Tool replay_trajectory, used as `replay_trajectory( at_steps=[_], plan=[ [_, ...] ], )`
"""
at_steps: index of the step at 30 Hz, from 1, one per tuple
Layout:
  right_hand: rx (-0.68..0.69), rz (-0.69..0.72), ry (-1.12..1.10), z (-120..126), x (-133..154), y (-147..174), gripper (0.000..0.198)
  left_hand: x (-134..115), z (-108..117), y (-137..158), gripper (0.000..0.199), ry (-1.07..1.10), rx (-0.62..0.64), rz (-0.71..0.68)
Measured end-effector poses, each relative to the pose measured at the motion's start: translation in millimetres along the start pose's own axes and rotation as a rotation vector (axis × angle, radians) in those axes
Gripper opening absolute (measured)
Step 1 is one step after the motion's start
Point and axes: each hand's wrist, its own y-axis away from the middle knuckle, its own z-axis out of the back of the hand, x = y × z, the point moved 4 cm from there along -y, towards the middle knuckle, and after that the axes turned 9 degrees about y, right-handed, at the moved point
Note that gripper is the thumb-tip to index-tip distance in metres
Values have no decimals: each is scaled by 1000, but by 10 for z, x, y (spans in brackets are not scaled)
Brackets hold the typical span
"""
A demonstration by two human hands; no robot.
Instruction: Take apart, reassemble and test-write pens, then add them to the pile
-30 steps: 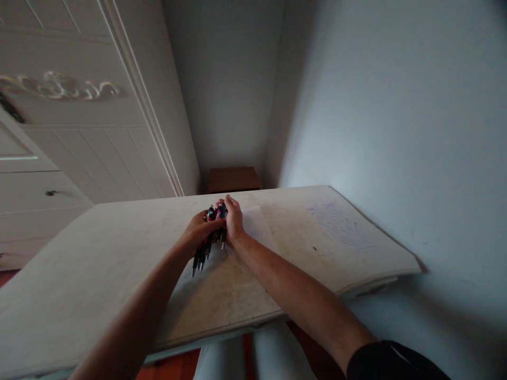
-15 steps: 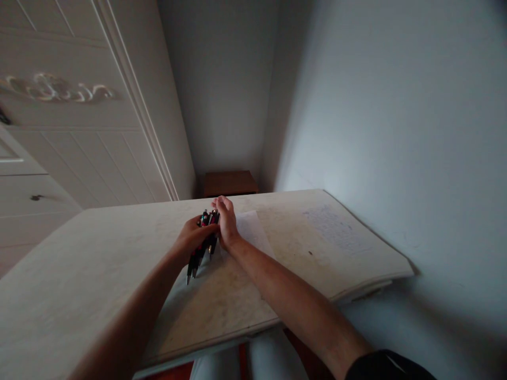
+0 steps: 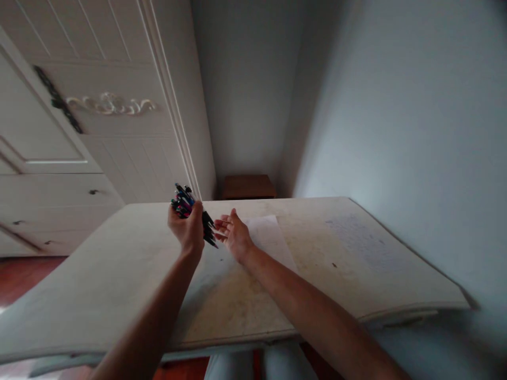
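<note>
A bundle of several dark pens [image 3: 208,228] is gripped in my left hand [image 3: 186,224], above the table's middle. Their clicker ends stick out at the upper left, with a few blue and pink parts among the black. The tips point down to the right. Close beside those tips is my right hand [image 3: 236,236], palm turned towards the pens, fingers apart and holding nothing. Whether a fingertip touches a pen I cannot tell. Under and behind the right hand lies a white sheet of paper [image 3: 269,237] on the table.
The stained white tabletop [image 3: 134,264] has blue handwriting [image 3: 360,243] on its right side and a small dark mark [image 3: 334,265]. A white wardrobe [image 3: 130,158] stands at the left, a brown wooden box-like piece [image 3: 249,186] behind the table, and a wall [image 3: 415,132] at the right.
The pens were between both hands; now my left hand alone holds them, raised and tilted, while my right hand has come away and opened. The view has swung left.
</note>
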Motion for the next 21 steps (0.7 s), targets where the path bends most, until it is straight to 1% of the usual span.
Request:
replay_trajectory(
  at_steps=[2,4,7,10,14,18,21],
  plan=[
    [30,-98,-42,-34,-71,32,45,-46,38,-5,25,-19,-39,-57],
    [50,-156,-42,-50,-130,53,46,-96,57,22,25,-53,-41,-82],
    [98,-204,-56,-62,-188,66,46,-149,43,91,26,-143,24,-61],
    [194,-243,-133,-85,-204,86,49,-155,15,167,28,-202,74,-31],
    [297,-237,-275,-107,-133,140,47,-133,-41,265,37,-109,149,-30],
    [294,-207,-325,-110,-38,179,48,-122,-93,351,45,-10,247,-62],
    [310,-185,-333,-136,0,192,48,-83,-123,391,47,64,327,-54]
  ],
)
